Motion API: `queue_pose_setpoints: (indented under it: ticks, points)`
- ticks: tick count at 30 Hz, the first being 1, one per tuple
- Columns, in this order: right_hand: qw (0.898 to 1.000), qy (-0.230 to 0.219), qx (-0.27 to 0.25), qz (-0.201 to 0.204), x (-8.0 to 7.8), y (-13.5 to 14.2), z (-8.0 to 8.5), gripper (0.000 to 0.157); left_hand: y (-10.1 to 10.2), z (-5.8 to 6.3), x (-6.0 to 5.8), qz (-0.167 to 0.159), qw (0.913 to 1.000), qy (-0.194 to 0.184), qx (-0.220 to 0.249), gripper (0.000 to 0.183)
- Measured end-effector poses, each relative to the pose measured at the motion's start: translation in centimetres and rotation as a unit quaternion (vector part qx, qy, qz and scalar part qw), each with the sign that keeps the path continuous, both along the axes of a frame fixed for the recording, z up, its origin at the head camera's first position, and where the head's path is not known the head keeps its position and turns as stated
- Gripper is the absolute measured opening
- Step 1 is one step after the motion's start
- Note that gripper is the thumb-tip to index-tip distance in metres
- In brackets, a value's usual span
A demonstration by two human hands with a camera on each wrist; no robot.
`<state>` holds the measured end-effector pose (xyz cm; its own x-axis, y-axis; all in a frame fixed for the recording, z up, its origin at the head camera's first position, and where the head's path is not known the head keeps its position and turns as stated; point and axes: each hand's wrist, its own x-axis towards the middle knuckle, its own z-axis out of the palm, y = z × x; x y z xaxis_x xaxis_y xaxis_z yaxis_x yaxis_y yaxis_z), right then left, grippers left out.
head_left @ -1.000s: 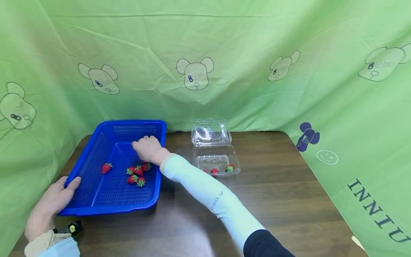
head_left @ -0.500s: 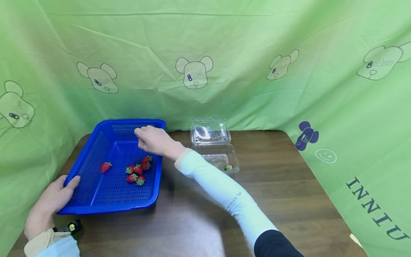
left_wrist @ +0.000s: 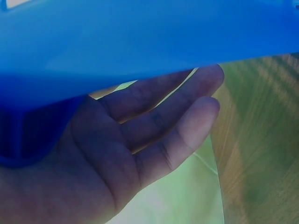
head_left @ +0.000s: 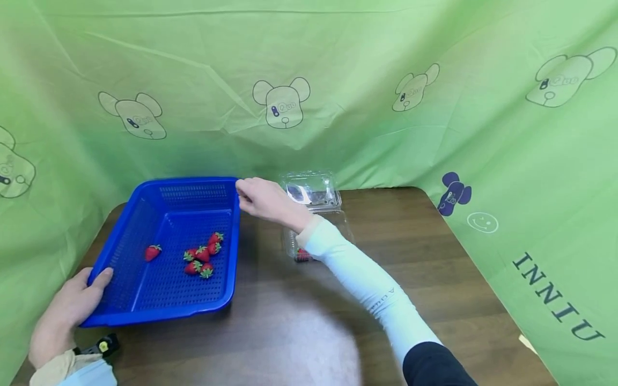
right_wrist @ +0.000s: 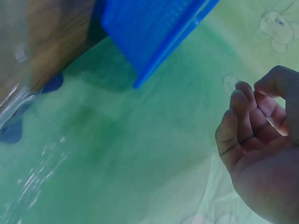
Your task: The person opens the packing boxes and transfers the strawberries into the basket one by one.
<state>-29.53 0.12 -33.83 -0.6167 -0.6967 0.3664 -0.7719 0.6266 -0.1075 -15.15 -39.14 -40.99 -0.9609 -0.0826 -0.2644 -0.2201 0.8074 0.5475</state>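
Note:
My left hand (head_left: 77,297) holds the near left corner of a blue plastic basket (head_left: 159,316), thumb over its rim. In the left wrist view the fingers (left_wrist: 173,144) extend beneath the blue wall. Inside the basket lies a loose cluster of red strawberries (head_left: 202,254), with a single strawberry (head_left: 153,252) apart at left. My right hand (head_left: 267,198) is raised just beyond the basket's right rim, fingers loosely curled; no object shows in the palm (right_wrist: 266,172) in the right wrist view. Partly behind the right arm, a clear hinged clamshell box (head_left: 289,244) stands with its lid raised.
Red fruit (head_left: 302,255) shows at the clamshell's front, partly covered by the right sleeve (head_left: 357,273). Everything stands on a dark wooden table (head_left: 289,327). A green printed curtain (head_left: 207,145) hangs close behind and along both sides.
My right hand has lifted out from over the basket and moved right, past its rim. Strawberries formerly beneath it are uncovered. The left hand keeps its hold, and the head view has shifted slightly.

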Motion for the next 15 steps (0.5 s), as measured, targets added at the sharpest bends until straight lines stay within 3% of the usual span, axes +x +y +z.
queue_pose_setpoints:
  ticks: [8, 15]
  points:
    - [0.997, -0.045, 0.029, -0.051, 0.1, 5.5, -1.2, 0.015, -0.3, -0.3, -0.5, -0.004, 0.9999, 0.009, 0.008, 0.065]
    - [0.988, -0.089, 0.087, -0.094, -0.2, 9.0, -3.3, 0.011, -0.3, -0.5, -0.7, 0.009, 0.9997, 0.022, -0.007, 0.063]
